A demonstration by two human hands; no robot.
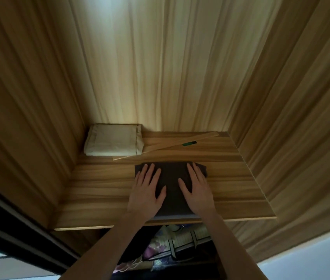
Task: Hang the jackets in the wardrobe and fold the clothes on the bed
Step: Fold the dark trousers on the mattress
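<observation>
Wardrobe shelf (230, 178), wood grain. Folded dark cloth (171, 190) lies flat at shelf front-centre. Left hand (147, 190) & right hand (197, 190) both flat on top of it, fingers straight and spread, pressing, not clutching. Folded cream cloth (112, 142) in back-left corner, apart from dark one. Thin wood strip (166, 146) w/ green tag lies diagonal behind, one end just beside cream cloth. Patterned fabric & bags (180, 245) below shelf, dim.

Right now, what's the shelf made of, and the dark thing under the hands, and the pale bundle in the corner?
Shelf: looks like wood or wood-look laminate, smooth, with streaky grain. Dark thing: soft matte cloth, folded flat. Pale bundle: cream fabric, probably cotton, with a stitched hem.
</observation>
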